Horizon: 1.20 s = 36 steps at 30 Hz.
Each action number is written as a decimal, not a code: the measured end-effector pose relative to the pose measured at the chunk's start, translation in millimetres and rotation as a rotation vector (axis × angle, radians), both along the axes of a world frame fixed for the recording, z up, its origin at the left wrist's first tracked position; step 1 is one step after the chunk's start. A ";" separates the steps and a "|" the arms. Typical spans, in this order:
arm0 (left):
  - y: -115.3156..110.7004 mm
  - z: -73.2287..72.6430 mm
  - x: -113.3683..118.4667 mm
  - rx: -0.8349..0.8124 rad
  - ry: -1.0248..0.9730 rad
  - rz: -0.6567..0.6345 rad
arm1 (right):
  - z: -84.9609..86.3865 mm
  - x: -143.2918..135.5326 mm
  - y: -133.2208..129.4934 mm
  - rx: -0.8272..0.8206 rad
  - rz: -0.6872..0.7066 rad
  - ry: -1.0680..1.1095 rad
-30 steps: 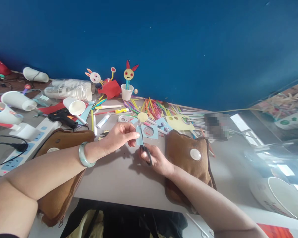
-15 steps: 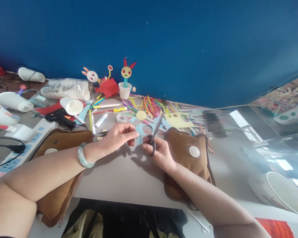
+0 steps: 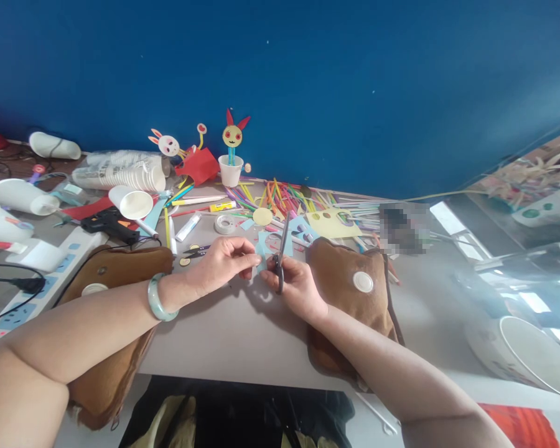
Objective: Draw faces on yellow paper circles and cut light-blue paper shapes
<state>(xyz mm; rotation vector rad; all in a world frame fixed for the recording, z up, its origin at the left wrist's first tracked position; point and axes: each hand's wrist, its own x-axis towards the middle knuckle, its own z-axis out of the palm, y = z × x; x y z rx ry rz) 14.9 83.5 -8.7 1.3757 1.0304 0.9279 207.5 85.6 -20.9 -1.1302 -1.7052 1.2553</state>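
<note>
A deep blue wall [image 3: 308, 81] fills the top of the frame, above a pale grey table [image 3: 214, 354] crowded along its far edge. Two rabbit-faced figures [image 3: 232, 135] stand at upper centre, one in a white cup [image 3: 230, 173], the other beside red paper [image 3: 199, 165]. One glue gun [image 3: 109, 225] lies at left, near one power strip [image 3: 51, 274]; one tape roll [image 3: 224, 224] sits just left of centre. Two brown cushions [image 3: 354, 317] lie on the table, one at lower left partly under the left forearm, one right of centre. The single piece of blue paper [image 3: 261, 254] in hand is small, pale and narrow. It is at the centre of the frame, pinched between the thumb and fingers of the left hand [image 3: 221, 264], at their tips. The right hand [image 3: 301, 287] grips one pair of dark-handled scissors [image 3: 284, 239], blades pointing up, to the right of the paper; whether its fingertips touch the paper I cannot tell.
</note>
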 end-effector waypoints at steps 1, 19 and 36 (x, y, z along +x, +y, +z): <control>-0.1 0.0 0.0 0.006 0.004 -0.001 | -0.2 0.2 0.2 -0.001 0.001 0.003; -1.1 5.6 -3.4 -0.079 -0.111 -0.134 | 3.6 5.3 6.4 -0.128 0.074 0.195; 0.4 17.1 -13.2 0.099 -0.041 -0.419 | -2.0 7.3 8.8 -0.553 0.459 0.391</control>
